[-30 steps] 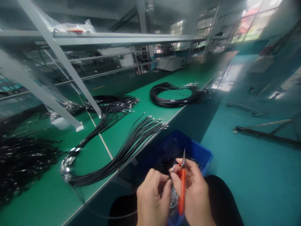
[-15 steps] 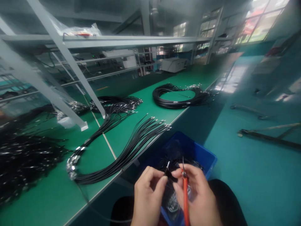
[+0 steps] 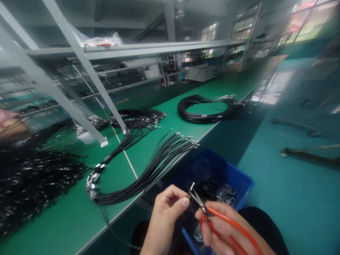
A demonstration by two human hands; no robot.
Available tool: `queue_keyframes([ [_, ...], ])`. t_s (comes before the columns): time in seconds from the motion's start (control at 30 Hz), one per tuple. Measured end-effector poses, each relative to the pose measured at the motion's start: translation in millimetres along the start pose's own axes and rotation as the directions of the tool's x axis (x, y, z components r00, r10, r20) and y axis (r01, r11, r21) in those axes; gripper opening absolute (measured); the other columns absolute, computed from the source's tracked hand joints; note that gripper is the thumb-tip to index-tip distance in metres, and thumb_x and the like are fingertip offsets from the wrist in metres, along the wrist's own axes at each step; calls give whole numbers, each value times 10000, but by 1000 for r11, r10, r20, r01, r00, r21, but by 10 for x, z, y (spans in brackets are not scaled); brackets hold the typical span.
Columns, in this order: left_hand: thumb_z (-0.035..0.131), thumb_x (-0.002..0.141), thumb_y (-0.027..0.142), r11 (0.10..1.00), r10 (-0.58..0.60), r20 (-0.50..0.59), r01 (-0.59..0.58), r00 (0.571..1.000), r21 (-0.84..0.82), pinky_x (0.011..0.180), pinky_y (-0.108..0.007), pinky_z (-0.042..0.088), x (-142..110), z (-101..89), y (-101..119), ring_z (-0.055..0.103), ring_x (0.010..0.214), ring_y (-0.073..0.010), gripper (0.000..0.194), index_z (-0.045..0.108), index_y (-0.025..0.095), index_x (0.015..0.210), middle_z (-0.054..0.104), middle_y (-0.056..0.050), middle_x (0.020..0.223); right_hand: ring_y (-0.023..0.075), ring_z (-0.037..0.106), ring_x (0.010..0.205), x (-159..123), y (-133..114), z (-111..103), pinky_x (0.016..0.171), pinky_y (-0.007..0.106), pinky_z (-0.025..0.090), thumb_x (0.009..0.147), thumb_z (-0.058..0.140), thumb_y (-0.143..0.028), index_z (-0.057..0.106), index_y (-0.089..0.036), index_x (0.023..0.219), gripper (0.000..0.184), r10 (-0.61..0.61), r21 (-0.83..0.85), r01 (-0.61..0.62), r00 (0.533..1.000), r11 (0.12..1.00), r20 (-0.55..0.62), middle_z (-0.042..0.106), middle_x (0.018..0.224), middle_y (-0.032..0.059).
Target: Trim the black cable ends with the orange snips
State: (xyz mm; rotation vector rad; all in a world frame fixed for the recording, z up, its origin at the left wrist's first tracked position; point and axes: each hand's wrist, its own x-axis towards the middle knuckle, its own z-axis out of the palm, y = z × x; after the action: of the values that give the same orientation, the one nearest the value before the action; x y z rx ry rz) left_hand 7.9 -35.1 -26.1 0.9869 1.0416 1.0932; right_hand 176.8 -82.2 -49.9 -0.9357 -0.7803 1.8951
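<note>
- Left hand (image 3: 166, 212): fingertips pinched on a slender black piece with a silver metal tip (image 3: 192, 187), above the near part of the bin.
- Right hand (image 3: 235, 211): gripping red-handled metal scissors (image 3: 228, 216), blades parted and directed toward the black piece; contact cannot be told.
- Stage of work: handling of this piece appears under way, the parted blades suggesting an unfinished cut. How many pieces are finished or remain cannot be told.
- Blue plastic bin (image 3: 247, 187), from 12 to 2 o'clock of the hands: contains dark pieces and clear, shiny material.
- Green tabletop (image 3: 146, 152), reaching from 9 to 12 o'clock: bears a U-shaped bundle of black cables with silver ends (image 3: 119, 197) at 10, a smaller black bundle (image 3: 143, 118) at 11 and a round black coil (image 3: 204, 118) at 12.
- Large heap of black cables (image 3: 34, 177), between 9 and 10 o'clock; a co-worker's arm (image 3: 16, 128) lies behind it, blurred.
- Compared with half a second earlier: the scissors, then upright with blades together, now slant toward the left hand, opened; the right fingertips have left the piece. Bundles and coil appear undisturbed.
</note>
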Motion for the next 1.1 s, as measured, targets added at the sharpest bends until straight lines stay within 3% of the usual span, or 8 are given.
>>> queue_keyframes([
  [0.27,733,658,304,999,29,-1,-29,1000,30,552,-194,346,27,1,-82,450,581,-106,206,614,137,641,542,12,602,43,366,376,74,-76,27,408,182,294,774,634,-464,655,-156,925,343,43,78,-46,998,996,37,664,673,65],
  [0.4,724,666,282,1000,8,3,-8,1000,22,524,-183,325,42,-22,-69,419,547,-90,184,616,134,650,534,18,593,34,374,339,140,-46,53,356,151,227,699,719,-382,636,-154,822,272,55,-49,-51,994,997,91,627,545,24],
  [0.6,664,725,250,970,88,-12,-83,996,227,559,-207,357,37,-13,-118,455,586,-118,125,596,166,661,531,19,623,101,438,412,34,-189,89,412,213,337,601,767,-438,697,-194,764,302,-33,-17,31,994,999,-107,599,523,21],
  [0.67,648,729,200,868,162,92,-186,982,461,577,-224,375,28,22,-160,504,609,-141,71,621,189,664,562,10,645,124,419,412,-3,-253,49,405,257,358,589,758,-478,707,-218,785,329,-85,76,100,980,992,-181,603,550,37],
  [0.77,655,721,176,538,181,290,-341,940,771,606,-240,396,105,13,-174,562,669,-169,66,666,241,717,624,5,706,140,409,427,-19,-321,-19,444,305,396,577,766,-471,714,-248,781,307,-121,143,168,950,975,-287,601,583,43],
  [0.87,546,817,207,227,332,128,-211,934,951,693,-292,397,324,-140,-118,553,796,-212,101,638,239,790,618,-29,802,151,414,431,-11,-385,-26,472,339,416,480,800,-521,724,-248,770,406,-95,156,155,937,976,-337,595,566,54],
  [1.0,529,772,105,159,433,-25,-49,901,986,785,-382,351,604,-406,-60,497,908,-281,115,598,196,788,569,-73,851,124,378,388,-6,-435,28,402,301,339,319,836,-534,728,-238,684,482,-23,212,103,936,972,-350,574,513,49],
  [1.1,528,767,106,187,432,-50,-35,900,982,778,-366,347,668,-500,-52,509,881,-265,122,560,202,700,555,-48,778,130,398,409,24,-374,7,424,299,355,436,810,-532,716,-228,744,442,-79,214,162,933,963,-351,567,528,34],
])
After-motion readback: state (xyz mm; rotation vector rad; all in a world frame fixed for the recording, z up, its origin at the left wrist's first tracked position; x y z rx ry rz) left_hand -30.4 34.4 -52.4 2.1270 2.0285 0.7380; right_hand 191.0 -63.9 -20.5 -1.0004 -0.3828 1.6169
